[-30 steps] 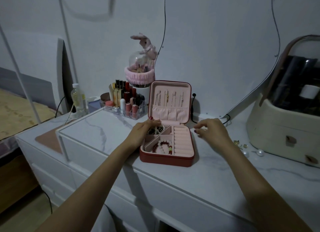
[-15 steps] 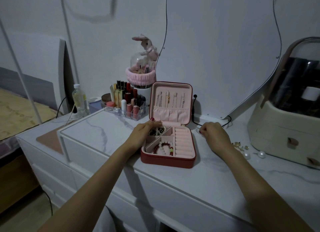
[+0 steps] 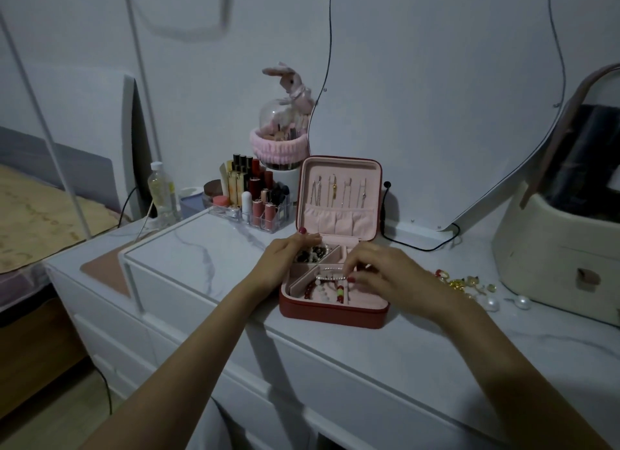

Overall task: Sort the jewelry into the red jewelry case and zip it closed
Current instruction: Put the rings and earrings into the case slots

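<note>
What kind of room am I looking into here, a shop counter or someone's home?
Most likely a bedroom at home, at a dressing table: a lipstick organizer and a mirror stand behind the open red jewelry case, and what looks like a bed lies at far left.

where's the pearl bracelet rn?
Head view, centre: the pearl bracelet is pinched by the right hand over the open red case, above the red bead bracelet.
</note>
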